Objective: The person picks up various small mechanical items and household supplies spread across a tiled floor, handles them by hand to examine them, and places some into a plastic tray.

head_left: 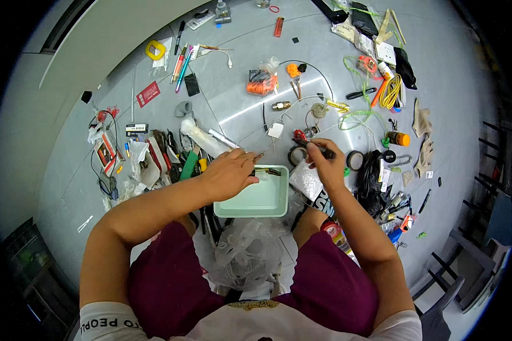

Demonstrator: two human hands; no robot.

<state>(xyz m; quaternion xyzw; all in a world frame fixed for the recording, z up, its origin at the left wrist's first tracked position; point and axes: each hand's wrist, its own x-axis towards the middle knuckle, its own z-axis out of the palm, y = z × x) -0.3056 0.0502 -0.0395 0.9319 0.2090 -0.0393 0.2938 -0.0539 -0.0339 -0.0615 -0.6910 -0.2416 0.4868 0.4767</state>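
Note:
A pale green plastic tray (251, 215) rests in front of me, between my knees. My left hand (228, 170) is over its left rim, with fingers and thumb drawn together; what they hold is too small to make out. By those fingertips, a few slim black and brass-coloured pieces (270, 170) lie at the tray's far end. To the right of the tray my right hand (327, 162) is closed on a slim black tool (312, 146) that points left and away from me. Under that hand, a white plastic-wrapped packet (305, 181) lies beside the tray, near a roll of black tape (297, 154).
Hand tools with a green handle (190, 165) pile up on the left. Black plastic bags (371, 176), another tape roll (355, 160) and a yellow cable coil (390, 91) lie to the right. Crumpled clear plastic (247, 250) sits between my legs. Dark chairs (444, 301) stand far right.

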